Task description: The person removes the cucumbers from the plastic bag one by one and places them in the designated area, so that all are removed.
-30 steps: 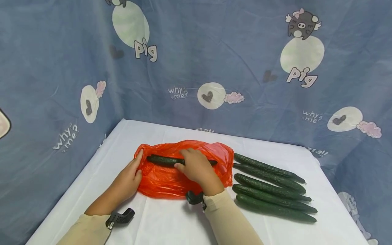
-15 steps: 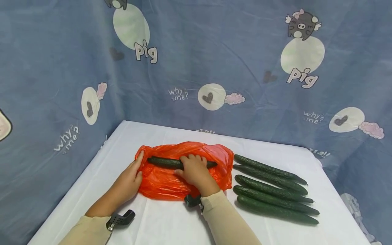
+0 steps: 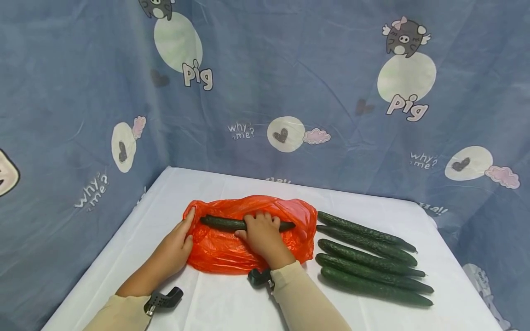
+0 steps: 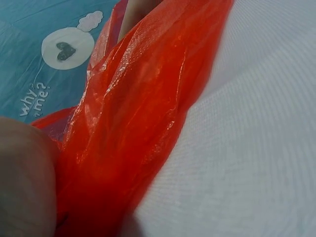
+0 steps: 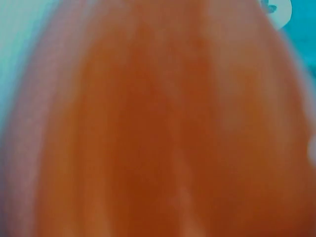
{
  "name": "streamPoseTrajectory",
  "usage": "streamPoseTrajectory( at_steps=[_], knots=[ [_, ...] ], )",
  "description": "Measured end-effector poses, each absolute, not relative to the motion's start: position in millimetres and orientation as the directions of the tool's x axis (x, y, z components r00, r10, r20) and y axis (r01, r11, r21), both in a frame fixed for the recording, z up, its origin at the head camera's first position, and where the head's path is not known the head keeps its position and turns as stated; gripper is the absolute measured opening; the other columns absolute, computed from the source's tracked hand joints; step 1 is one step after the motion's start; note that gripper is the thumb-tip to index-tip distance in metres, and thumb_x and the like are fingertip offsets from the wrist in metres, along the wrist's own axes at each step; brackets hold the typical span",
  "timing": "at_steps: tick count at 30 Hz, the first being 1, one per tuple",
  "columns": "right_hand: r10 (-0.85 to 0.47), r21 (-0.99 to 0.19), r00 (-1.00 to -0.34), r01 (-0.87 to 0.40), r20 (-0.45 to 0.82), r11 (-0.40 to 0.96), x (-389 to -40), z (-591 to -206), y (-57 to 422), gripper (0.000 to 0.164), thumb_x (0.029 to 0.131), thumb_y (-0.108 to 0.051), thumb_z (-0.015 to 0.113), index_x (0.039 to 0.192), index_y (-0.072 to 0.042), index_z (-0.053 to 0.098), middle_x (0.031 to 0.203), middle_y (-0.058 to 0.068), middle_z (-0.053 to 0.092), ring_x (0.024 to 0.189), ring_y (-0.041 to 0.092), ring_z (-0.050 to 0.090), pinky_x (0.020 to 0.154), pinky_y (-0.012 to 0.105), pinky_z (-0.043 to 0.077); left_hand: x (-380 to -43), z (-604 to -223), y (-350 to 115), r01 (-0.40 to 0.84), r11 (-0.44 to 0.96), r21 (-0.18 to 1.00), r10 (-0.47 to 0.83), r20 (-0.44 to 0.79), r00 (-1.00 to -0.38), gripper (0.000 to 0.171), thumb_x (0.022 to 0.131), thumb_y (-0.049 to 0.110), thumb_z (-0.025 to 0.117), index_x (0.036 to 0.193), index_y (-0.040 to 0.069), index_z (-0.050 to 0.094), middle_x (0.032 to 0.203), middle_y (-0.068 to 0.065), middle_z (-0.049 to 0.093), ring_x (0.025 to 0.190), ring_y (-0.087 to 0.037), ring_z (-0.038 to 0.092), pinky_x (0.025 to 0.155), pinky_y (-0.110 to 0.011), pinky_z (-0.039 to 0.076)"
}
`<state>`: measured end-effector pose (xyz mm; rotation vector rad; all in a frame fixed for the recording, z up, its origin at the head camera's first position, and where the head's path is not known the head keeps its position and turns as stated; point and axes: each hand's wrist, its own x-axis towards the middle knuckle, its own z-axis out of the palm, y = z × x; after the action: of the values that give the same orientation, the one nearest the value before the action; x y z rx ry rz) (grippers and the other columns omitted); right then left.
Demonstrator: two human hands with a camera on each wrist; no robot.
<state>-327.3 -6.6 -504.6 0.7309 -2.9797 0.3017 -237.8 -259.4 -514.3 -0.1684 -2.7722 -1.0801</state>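
Note:
A red plastic bag (image 3: 219, 257) lies spread on the white table, wrinkled and glossy. On it, or within its mouth, a dark green cucumber (image 3: 225, 224) lies crosswise. My right hand (image 3: 265, 239) grips this cucumber right of its middle, fingers over the far side and thumb on the near side. Against the bag's left edge rests my left hand (image 3: 174, 248), its visible fingers straight. The left wrist view shows red plastic (image 4: 133, 118) beside a blurred part of the left hand (image 4: 24, 182). A blurred orange-brown surface fills most of the right wrist view.
Several cucumbers (image 3: 368, 262) lie side by side right of the bag, slanting down to the right. The table (image 3: 215, 303) has a white cover. Behind and beside it hangs a blue printed cloth (image 3: 248, 92). Black wrist mounts (image 3: 165, 299) sit on both sleeves.
My right hand has settled lower, its fingers now curled over the cucumber. The left hand stays at the bag's edge. The whole view has shifted slightly downward in the head frame.

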Motion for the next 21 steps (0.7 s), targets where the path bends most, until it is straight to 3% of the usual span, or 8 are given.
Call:
streamPoseTrajectory(
  at_steps=[21],
  knots=[
    [-0.490,-0.164,-0.859,-0.510,0.148,0.845,-310.5,-484.1,-3.5,0.047,0.095,-0.062,0.064,0.122,-0.023,0.062,0.111,0.005,0.064,0.104,0.025,0.049,0.087,0.048,0.034,-238.0,-513.1,-260.6,0.188,0.738,0.648,0.044,0.232,-0.972,0.082,0.101,-0.001,0.052,0.170,0.013,0.008,0.169,-0.025,0.028,0.153,-0.048,0.032,0.120,-0.066,0.031]
  ],
)
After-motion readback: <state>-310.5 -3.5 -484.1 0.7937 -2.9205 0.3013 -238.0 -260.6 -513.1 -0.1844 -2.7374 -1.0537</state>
